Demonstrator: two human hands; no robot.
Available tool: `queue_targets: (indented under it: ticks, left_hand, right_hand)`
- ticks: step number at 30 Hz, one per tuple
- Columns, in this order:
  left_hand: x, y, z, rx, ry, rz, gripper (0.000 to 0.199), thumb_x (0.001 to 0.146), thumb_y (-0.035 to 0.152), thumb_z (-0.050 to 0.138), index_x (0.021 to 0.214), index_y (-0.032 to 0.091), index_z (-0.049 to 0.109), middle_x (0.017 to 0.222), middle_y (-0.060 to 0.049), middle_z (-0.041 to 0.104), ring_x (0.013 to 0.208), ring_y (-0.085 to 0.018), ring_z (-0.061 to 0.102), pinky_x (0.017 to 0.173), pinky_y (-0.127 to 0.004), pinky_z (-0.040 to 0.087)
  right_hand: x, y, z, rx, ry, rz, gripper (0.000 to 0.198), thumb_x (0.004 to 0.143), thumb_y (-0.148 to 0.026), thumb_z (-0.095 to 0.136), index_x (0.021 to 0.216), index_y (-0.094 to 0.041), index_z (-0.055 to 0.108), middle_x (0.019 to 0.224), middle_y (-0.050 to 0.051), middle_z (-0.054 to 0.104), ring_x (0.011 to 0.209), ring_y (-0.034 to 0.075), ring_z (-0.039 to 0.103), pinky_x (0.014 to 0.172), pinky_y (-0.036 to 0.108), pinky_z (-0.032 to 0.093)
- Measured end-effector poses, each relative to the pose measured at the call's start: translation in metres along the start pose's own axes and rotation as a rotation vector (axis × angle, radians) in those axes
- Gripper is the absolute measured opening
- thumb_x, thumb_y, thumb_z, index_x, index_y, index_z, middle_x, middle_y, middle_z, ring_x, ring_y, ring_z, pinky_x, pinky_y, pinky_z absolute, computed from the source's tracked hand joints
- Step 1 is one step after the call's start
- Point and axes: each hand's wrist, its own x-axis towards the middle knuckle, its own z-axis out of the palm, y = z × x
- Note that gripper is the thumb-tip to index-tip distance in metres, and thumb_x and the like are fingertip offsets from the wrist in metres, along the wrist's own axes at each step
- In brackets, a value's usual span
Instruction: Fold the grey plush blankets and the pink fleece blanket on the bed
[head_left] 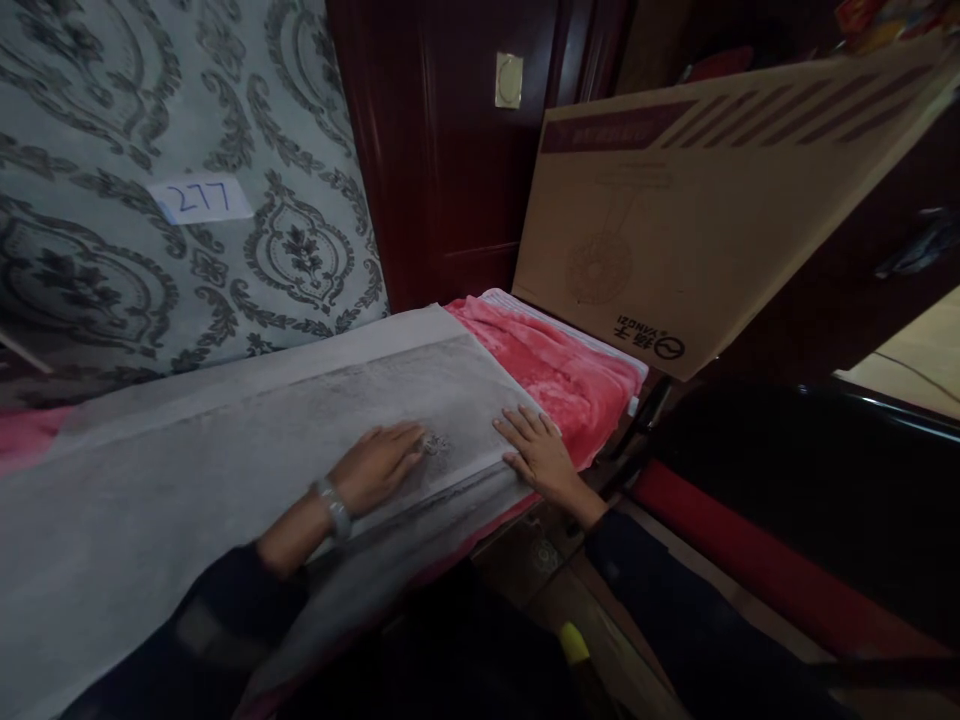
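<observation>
The left hand (380,463) is lying palm down, its fingers extending close together toward the right hand (538,450), its thumb standing slightly apart. The left forearm (289,535) is reaching up from the lower left, nearly in line with the hand. The right hand is resting palm down, its fingers spreading and pointing up and leftward. The right wrist (581,495) is following a forearm coming in from the lower right. Both hands are lying apart.

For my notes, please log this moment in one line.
left hand: on grey sheet, by dark specks; right hand: same sheet; pink blanket: partly covered
</observation>
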Motion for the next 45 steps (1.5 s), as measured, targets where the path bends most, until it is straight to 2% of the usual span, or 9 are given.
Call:
queue_targets:
  ticks: [3, 6, 9, 14, 18, 24, 29, 38, 45]
  left_hand:
    - [0.077, 0.013, -0.001, -0.033, -0.109, 0.112, 0.054, 0.102, 0.036, 0.035, 0.150, 0.017, 0.050, 0.158, -0.011, 0.048, 0.147, -0.020, 0.044, 0.122, -0.038, 0.032]
    - [0.138, 0.020, 0.012, 0.041, -0.177, 0.156, 0.057, 0.102, 0.039, 0.036, 0.156, 0.020, 0.041, 0.165, -0.012, 0.037, 0.154, -0.026, 0.031, 0.125, -0.052, 0.024]
    - [0.176, 0.014, 0.029, 0.128, -0.201, 0.260, 0.059, 0.102, 0.045, 0.038, 0.158, 0.027, 0.036, 0.168, -0.011, 0.030, 0.157, -0.029, 0.023, 0.123, -0.065, 0.016]
    - [0.218, -0.020, 0.036, 0.186, -0.163, 0.397, 0.060, 0.101, 0.050, 0.040, 0.159, 0.034, 0.035, 0.168, -0.007, 0.030, 0.158, -0.028, 0.019, 0.124, -0.065, 0.005]
    - [0.261, -0.041, 0.023, 0.190, -0.073, 0.172, 0.054, 0.102, 0.042, 0.041, 0.155, 0.033, 0.041, 0.168, -0.006, 0.031, 0.156, -0.028, 0.023, 0.124, -0.063, 0.011]
    - [0.323, -0.062, 0.002, 0.128, 0.055, -0.235, 0.045, 0.099, 0.044, 0.046, 0.123, 0.012, 0.068, 0.126, -0.021, 0.069, 0.116, -0.031, 0.065, 0.098, -0.040, 0.049]
    - [0.347, -0.067, 0.001, 0.070, 0.044, -0.183, 0.032, 0.095, 0.042, 0.057, 0.108, 0.015, 0.071, 0.107, -0.011, 0.074, 0.096, -0.022, 0.067, 0.084, -0.028, 0.049]
    - [0.345, -0.069, 0.027, 0.107, 0.071, -0.146, 0.033, 0.103, 0.036, 0.041, 0.117, 0.022, 0.067, 0.125, -0.009, 0.067, 0.118, -0.023, 0.061, 0.102, -0.032, 0.044]
    - [0.346, -0.048, 0.007, 0.176, 0.021, -0.242, 0.040, 0.101, 0.033, 0.041, 0.133, 0.019, 0.059, 0.136, -0.018, 0.061, 0.124, -0.032, 0.061, 0.104, -0.046, 0.044]
  right_hand:
    - [-0.001, 0.002, 0.003, 0.012, 0.051, -0.009, 0.057, 0.105, -0.057, 0.035, 0.156, -0.032, 0.044, 0.161, 0.006, 0.042, 0.151, 0.032, 0.029, 0.118, 0.058, 0.027]
    - [-0.002, 0.001, 0.005, 0.019, 0.104, -0.028, 0.058, 0.105, -0.059, 0.033, 0.156, -0.032, 0.044, 0.161, 0.007, 0.043, 0.151, 0.032, 0.029, 0.118, 0.057, 0.026]
    - [-0.003, -0.001, 0.009, 0.028, 0.157, -0.033, 0.059, 0.105, -0.060, 0.032, 0.156, -0.032, 0.044, 0.160, 0.006, 0.044, 0.151, 0.031, 0.030, 0.118, 0.057, 0.026]
    - [-0.004, -0.002, 0.014, 0.047, 0.209, -0.031, 0.061, 0.105, -0.063, 0.028, 0.156, -0.033, 0.043, 0.160, 0.005, 0.044, 0.151, 0.031, 0.030, 0.117, 0.056, 0.028]
    - [-0.006, -0.001, 0.017, 0.053, 0.219, -0.030, 0.063, 0.104, -0.064, 0.029, 0.159, -0.035, 0.037, 0.160, 0.005, 0.044, 0.151, 0.032, 0.031, 0.117, 0.055, 0.029]
    - [-0.008, -0.002, 0.019, 0.063, 0.230, -0.021, 0.065, 0.103, -0.065, 0.026, 0.161, -0.036, 0.033, 0.158, 0.006, 0.047, 0.148, 0.034, 0.036, 0.116, 0.057, 0.030]
    - [-0.008, -0.002, 0.016, 0.022, 0.228, -0.036, 0.065, 0.104, -0.065, 0.025, 0.162, -0.035, 0.032, 0.159, 0.004, 0.045, 0.148, 0.034, 0.036, 0.115, 0.056, 0.031]
    - [-0.011, -0.001, 0.017, 0.095, 0.212, -0.021, 0.065, 0.102, -0.065, 0.033, 0.161, -0.037, 0.032, 0.155, 0.005, 0.050, 0.143, 0.036, 0.044, 0.111, 0.054, 0.038]
    - [-0.009, 0.000, 0.017, 0.082, 0.224, -0.023, 0.062, 0.104, -0.062, 0.033, 0.160, -0.037, 0.036, 0.156, 0.005, 0.049, 0.145, 0.034, 0.041, 0.112, 0.054, 0.037]
